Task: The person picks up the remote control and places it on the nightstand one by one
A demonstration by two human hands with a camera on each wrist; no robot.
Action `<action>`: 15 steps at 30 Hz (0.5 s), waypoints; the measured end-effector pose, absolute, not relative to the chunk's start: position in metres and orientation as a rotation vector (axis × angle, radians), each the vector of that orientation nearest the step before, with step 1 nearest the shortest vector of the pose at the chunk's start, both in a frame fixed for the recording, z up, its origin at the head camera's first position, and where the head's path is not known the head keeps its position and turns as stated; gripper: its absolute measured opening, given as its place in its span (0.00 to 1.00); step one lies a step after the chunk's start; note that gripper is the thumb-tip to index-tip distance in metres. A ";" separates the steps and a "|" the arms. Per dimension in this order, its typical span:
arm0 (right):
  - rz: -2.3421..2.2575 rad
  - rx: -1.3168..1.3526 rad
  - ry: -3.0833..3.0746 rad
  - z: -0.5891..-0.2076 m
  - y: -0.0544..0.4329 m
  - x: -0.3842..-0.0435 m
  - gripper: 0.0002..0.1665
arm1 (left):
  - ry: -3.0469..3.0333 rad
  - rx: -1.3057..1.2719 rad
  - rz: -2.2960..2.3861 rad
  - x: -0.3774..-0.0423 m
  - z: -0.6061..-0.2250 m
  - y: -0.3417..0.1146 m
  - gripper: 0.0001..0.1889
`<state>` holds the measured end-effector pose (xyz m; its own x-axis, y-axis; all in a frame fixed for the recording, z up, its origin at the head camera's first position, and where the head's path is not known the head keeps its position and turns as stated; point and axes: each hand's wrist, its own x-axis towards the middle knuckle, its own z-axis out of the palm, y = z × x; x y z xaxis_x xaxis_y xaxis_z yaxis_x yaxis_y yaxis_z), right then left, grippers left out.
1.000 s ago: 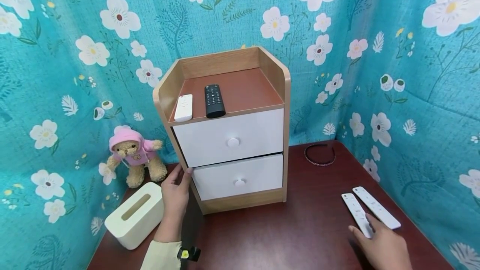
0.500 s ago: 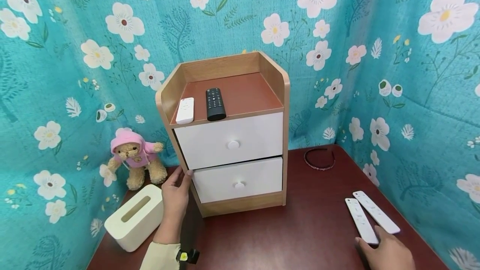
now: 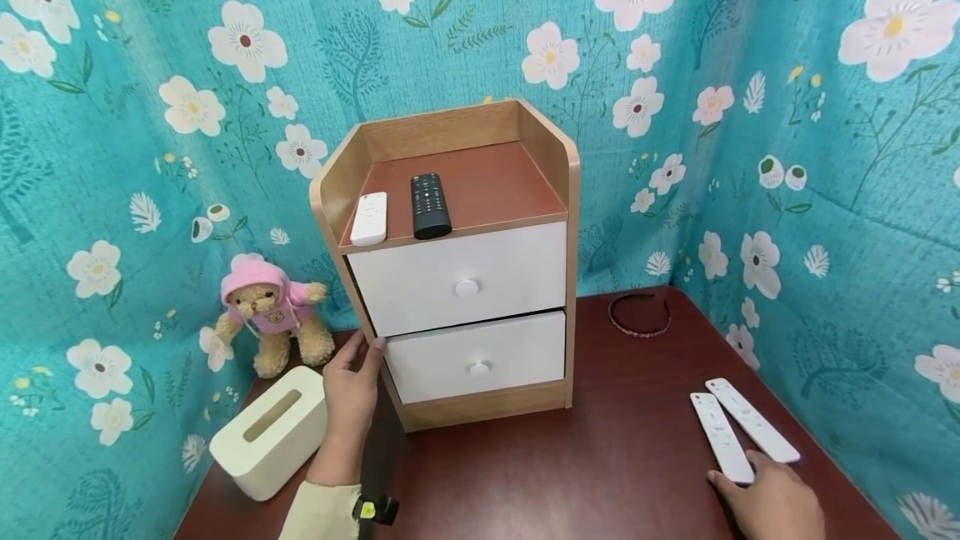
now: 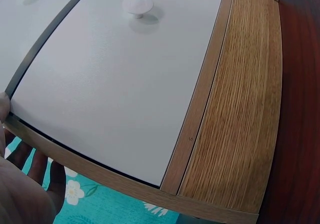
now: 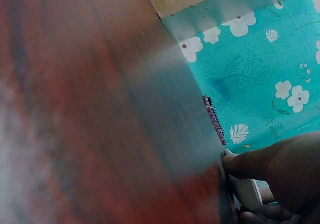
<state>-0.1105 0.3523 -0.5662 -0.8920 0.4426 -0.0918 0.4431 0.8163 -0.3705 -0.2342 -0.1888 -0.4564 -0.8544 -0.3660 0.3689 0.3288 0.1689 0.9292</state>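
Observation:
A small wooden cabinet with two white drawers stands in the middle of the head view. My left hand grips its left side edge, thumb at the front by the gap between the drawers and fingers behind the side panel, as the left wrist view also shows. At the lower right, my right hand holds the near end of a white remote control between thumb and fingers. The remote lies on the table. Just right of it lies a second white remote, its near end close to my fingers.
On the cabinet top are a short white remote and a black remote. A cream tissue box and a teddy bear in a pink hoodie are at left. A headband lies at the table's back right. Floral curtains surround the table.
My right hand has shifted slightly toward the near end of the left white remote, which now lies closer to the other one. The left hand keeps its place on the cabinet.

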 end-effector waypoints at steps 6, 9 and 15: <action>-0.643 0.732 2.991 -0.569 0.353 -0.115 0.48 | -1.927 0.038 -1.749 -0.234 -0.456 -0.188 0.21; -0.652 0.758 2.993 -0.570 0.353 -0.117 0.46 | -1.909 0.037 -1.762 -0.234 -0.456 -0.187 0.21; -0.734 0.783 3.025 -0.570 0.353 -0.117 0.42 | -1.912 0.018 -1.757 -0.234 -0.454 -0.187 0.20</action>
<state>-0.1166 0.3533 -0.5705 -0.8787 0.4750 -0.0472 0.4439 0.7766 -0.4470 -0.2342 -0.1873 -0.4541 -0.8552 -0.3600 0.3728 0.3410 0.1508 0.9279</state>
